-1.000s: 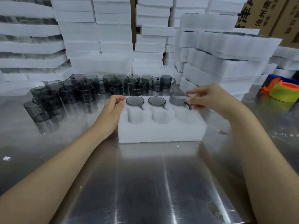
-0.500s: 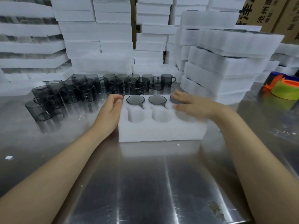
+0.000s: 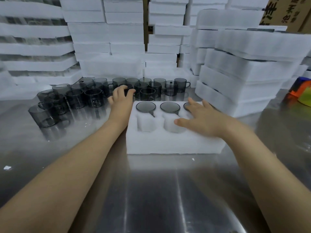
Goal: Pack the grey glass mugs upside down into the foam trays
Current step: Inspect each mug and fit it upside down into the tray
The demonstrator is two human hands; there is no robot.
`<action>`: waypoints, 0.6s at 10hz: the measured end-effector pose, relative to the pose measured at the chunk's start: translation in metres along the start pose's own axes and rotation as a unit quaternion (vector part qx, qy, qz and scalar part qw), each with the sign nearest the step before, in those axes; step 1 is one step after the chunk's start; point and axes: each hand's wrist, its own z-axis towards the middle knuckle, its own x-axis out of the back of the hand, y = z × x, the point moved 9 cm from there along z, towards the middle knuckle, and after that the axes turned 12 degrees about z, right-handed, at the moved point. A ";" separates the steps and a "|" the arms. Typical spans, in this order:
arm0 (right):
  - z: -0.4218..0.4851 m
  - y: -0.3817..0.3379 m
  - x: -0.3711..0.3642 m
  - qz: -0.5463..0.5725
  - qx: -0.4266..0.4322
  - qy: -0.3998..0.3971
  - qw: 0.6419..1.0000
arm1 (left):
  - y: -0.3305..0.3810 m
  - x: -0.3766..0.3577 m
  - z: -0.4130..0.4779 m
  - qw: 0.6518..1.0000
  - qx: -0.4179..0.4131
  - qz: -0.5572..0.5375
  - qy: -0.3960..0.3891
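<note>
A white foam tray lies on the steel table in front of me. Its far row holds upside-down grey mugs: one on the left, one in the middle, and a third at the right, mostly covered by my right hand. The near pockets are empty. My right hand rests flat on the tray with fingers spread, holding nothing. Beyond the tray's far left corner, my left hand lies on a loose mug among the upright mugs, fingers curled over it.
Several upright grey mugs stand in rows at the table's left and back. Stacks of white foam trays rise behind and to the right. An orange and green tape dispenser sits at the far right edge.
My left hand left the tray's left edge and reached back onto a loose mug. My right hand set the third mug in the far right pocket and now lies flat over it.
</note>
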 end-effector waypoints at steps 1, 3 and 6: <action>0.002 0.001 -0.001 -0.003 -0.001 0.001 1.000 | 0.017 -0.020 0.012 0.979 -0.163 0.122 -0.027; 0.003 0.001 -0.001 -0.018 0.002 0.001 1.000 | 0.037 -0.041 0.018 0.940 -0.308 0.138 -0.053; 0.012 0.003 0.005 0.020 0.016 0.069 0.997 | 0.035 0.043 -0.016 0.967 -0.171 -0.105 0.156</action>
